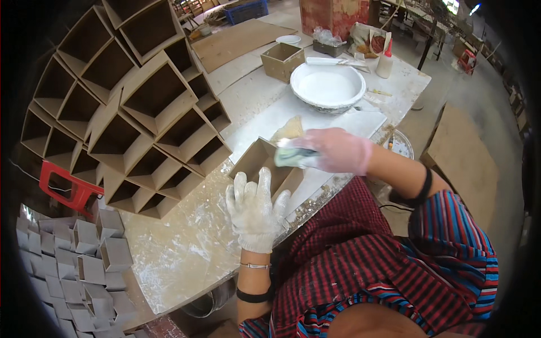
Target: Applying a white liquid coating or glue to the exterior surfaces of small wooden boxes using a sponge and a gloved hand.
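A small open brown board box (pixel 292 181) rests on the table before me. My left hand (pixel 253 211), in a white knitted glove smeared with paste, lies against the box's near left side with its fingers stretched and apart. In a thin, pale translucent glove, my right hand (pixel 338 151) grips a pale green sponge (pixel 294 156) coated in white. The sponge is over the box's right wall; whether it touches is blurred. Just behind the box lies a crumpled tan piece (pixel 288 129). Farther back stands a wide bowl (pixel 328 84) with a white coating inside.
Stacked open brown boxes (pixel 152 112) rise at my left. Many grey boxes (pixel 84 265) are piled below, near a red plastic stool (pixel 67 186). A square brown container (pixel 283 61), a red-capped bottle (pixel 385 61) and a red bin (pixel 332 17) stand at the table's back.
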